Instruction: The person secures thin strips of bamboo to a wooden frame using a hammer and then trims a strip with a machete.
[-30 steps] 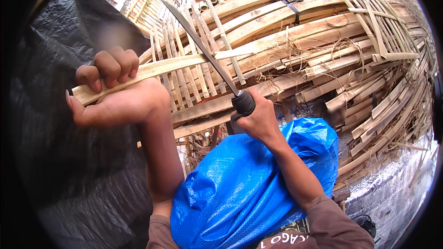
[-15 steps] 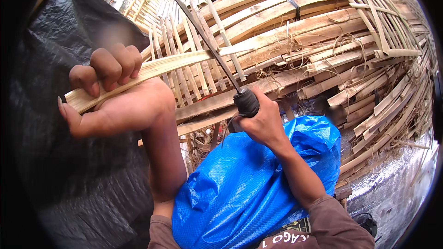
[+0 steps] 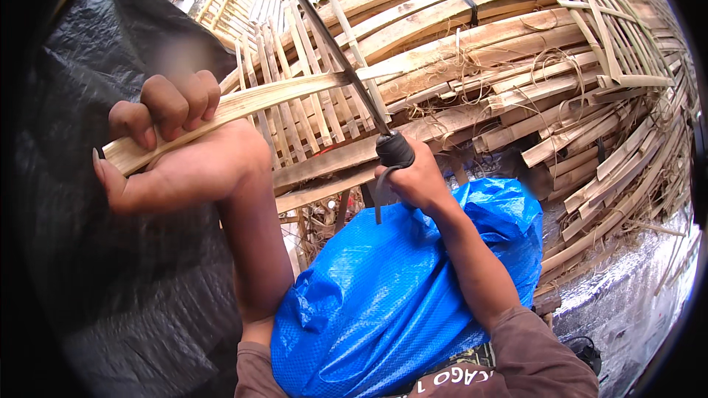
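A pale split bamboo strip (image 3: pixel 269 97) slants up to the right, with the fingers and thumb of my left hand (image 3: pixel 193 158) closed round its near end. My right hand (image 3: pixel 424 177) grips the black-wrapped handle of a long machete (image 3: pixel 341 59), and a loose dark strap dangles below the fist. The dark blade points up and to the left. It crosses the strip's far end and appears to touch it there. Beyond that crossing, a thin pale point of bamboo shows to the right of the blade.
A blue tarp (image 3: pixel 376 302) covers my lap. Black plastic sheeting (image 3: pixel 125 280) hangs at the left. Long bamboo pieces (image 3: pixel 472 48) lie stacked ahead and to the right, with curled shavings on them. Upright slats (image 3: pixel 317 121) stand just behind the strip, and a slat lattice (image 3: pixel 606 44) sits upper right.
The machete has shifted slightly right, its tip now higher and more of its blade's flat showing. The handle strap swings lower. My left hand, still holding the strip, has moved slightly left.
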A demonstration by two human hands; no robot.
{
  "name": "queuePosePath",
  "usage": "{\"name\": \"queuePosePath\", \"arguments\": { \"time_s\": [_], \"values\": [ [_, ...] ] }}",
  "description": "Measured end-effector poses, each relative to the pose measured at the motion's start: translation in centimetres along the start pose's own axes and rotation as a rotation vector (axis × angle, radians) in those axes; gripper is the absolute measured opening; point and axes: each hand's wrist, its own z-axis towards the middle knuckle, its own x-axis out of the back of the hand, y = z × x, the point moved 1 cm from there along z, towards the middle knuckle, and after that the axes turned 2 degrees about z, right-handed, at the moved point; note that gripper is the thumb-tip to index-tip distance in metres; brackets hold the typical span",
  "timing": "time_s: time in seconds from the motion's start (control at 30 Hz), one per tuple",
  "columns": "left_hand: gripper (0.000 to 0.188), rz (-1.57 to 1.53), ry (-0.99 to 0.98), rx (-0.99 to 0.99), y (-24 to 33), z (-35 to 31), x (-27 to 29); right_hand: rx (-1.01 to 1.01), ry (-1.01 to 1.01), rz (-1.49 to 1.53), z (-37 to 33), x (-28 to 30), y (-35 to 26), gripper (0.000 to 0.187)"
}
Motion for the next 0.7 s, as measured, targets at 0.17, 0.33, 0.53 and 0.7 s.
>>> {"name": "queuePosePath", "arguments": {
  "time_s": [0.17, 0.33, 0.53, 0.7],
  "values": [
    [0.040, -0.026, -0.015, 0.021, -0.4, 0.1, -0.4, 0.107, 0.016, -0.111, -2.0, -0.9, -4.0, 0.029],
    [0.040, -0.006, 0.018, 0.000, -0.4, -0.4, -0.6, 0.247, 0.053, -0.270, -3.3, -2.0, -6.2, 0.031],
    [0.038, -0.013, 0.041, 0.009, -0.2, 0.0, -0.5, 0.126, 0.217, -0.448, 0.1, -0.4, -0.2, 0.031],
    [0.038, -0.001, 0.042, -0.010, -0.5, 0.3, -0.5, 0.112, 0.149, -0.264, -1.1, -0.9, -2.0, 0.033]
  ]
}}
